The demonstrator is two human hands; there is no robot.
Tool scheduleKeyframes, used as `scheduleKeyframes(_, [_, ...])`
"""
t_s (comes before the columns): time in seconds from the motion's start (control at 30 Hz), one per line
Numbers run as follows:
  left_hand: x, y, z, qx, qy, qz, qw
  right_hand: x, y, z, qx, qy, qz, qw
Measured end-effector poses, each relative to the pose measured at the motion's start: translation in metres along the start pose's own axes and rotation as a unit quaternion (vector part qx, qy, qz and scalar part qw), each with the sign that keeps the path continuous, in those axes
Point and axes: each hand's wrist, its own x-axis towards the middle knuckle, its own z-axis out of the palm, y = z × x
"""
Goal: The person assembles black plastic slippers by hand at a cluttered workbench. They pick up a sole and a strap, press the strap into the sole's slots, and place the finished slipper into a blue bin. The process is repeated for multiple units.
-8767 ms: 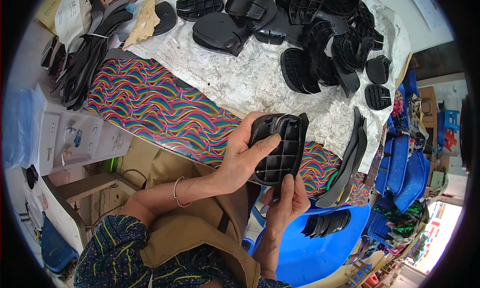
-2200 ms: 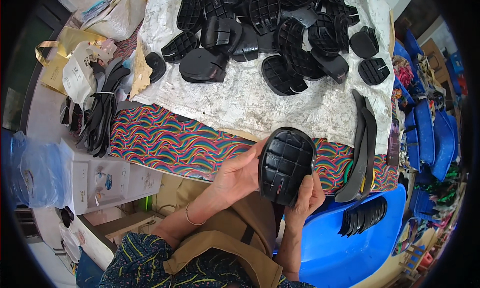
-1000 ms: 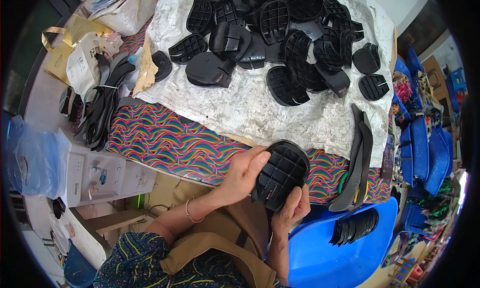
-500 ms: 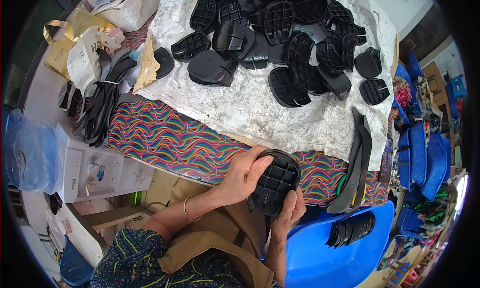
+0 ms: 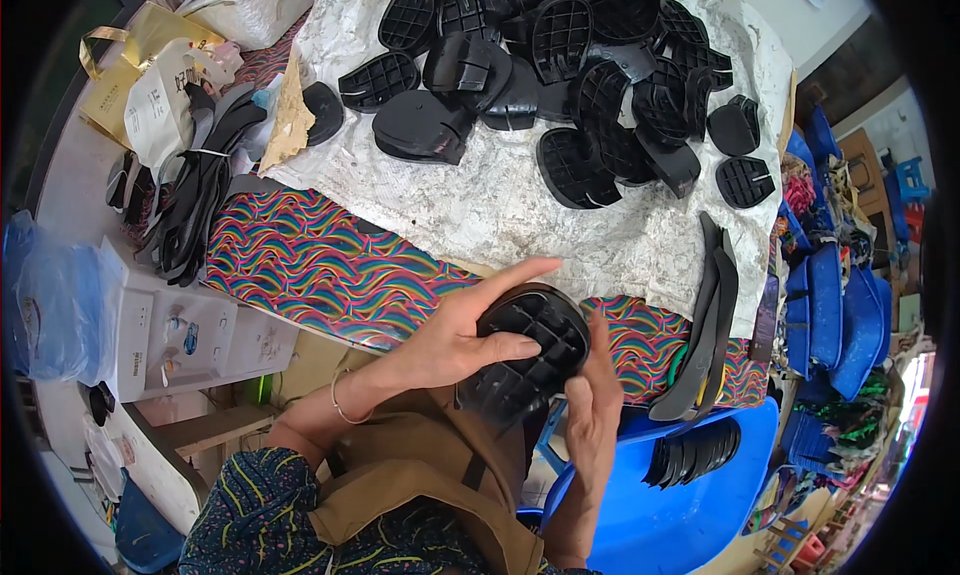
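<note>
Both my hands are on a black shoe heel (image 5: 550, 325), held over the table's near edge with its gridded, hollow side up. My left hand (image 5: 455, 340) grips it from the left, thumb across the grid and index finger stretched out past its top. Against its right edge, my right hand (image 5: 592, 395) has fingers raised along the rim and the thumb bent. The heel's lower end is smeared by motion. On the table beyond lies a heap of similar black heels (image 5: 560, 40), some grid up and some smooth side up.
A stained white sheet (image 5: 480, 215) covers much of the table, over a colourful wavy-patterned cloth (image 5: 320, 265). Long dark strips (image 5: 712, 320) lie at the right edge. Below, a blue tub (image 5: 660, 520) holds a row of black pieces (image 5: 695, 453). Bundled strips (image 5: 195, 200) lie at left.
The heel has tilted and shifted slightly left and down. My left thumb has moved from its top rim onto the grid, and the index finger has stretched out. My right fingers now show along its edge.
</note>
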Motion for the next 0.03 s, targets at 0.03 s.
scheduleKeyframes(0.03, [-0.0014,0.0044,-0.0035,0.040,-0.011,0.010,0.999,0.0069,-0.0051,-0.0079,0.177,-0.046,0.153,0.971])
